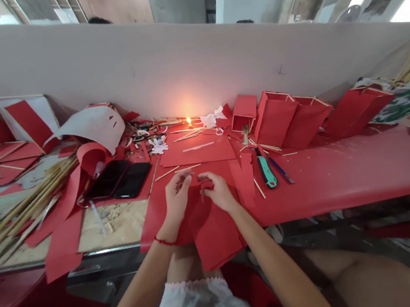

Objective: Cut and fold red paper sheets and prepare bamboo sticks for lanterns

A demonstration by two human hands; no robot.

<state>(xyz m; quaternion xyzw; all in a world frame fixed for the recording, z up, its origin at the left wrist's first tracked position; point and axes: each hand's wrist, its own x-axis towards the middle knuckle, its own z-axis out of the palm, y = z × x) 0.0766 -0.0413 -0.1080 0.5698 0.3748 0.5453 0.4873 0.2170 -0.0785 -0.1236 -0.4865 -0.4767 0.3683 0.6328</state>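
Observation:
Both of my hands are at the near edge of the red table, over a folded red paper piece (216, 233) that hangs past the edge above my lap. My left hand (178, 193), with a red string on the wrist, has thumb and fingertips pressed together; a small pale bit shows there, too small to name. My right hand (215, 188) pinches the upper end of the red paper piece between thumb and curled fingers. Beyond the hands, a red sheet (197, 149) bears thin sticks and a clear strip (198, 147).
A lit flame (189, 121) burns near the wall. Two phones (132, 180) and long bamboo strips (26, 214) lie left. A green cutter (267, 171), a blue pen (281, 169) and red paper boxes (274, 118) are right. Another person's leg (367, 273) shows lower right.

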